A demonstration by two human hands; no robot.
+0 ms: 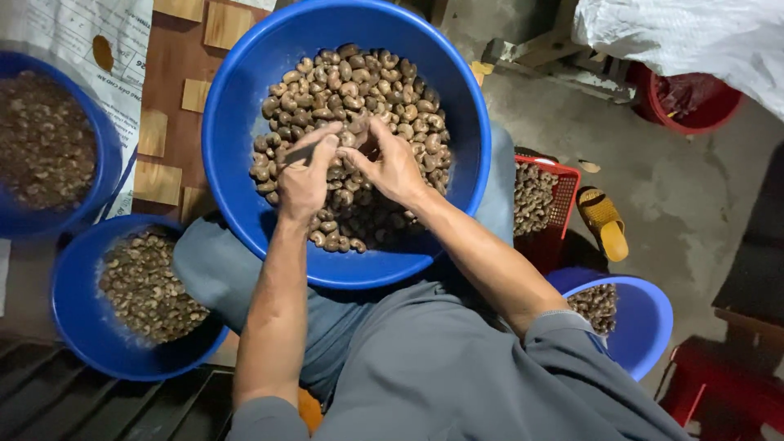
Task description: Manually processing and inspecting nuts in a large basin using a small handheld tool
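Cashew nuts [359, 90] are filling big blue basin [245, 106] resting on person's lap. L. hand [304, 175] is gripping a small dark tool, fingers curled shut; r. hand [392, 163] is pinching one nut w/ fingertips, both over pile centre.

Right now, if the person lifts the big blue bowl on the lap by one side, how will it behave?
The big blue bowl is probably heavy: nuts fill much of it. Its thin plastic rim may flex. Lifted by one side, the loose nuts would likely slide toward the low edge and tip it, since it rests only on the lap.
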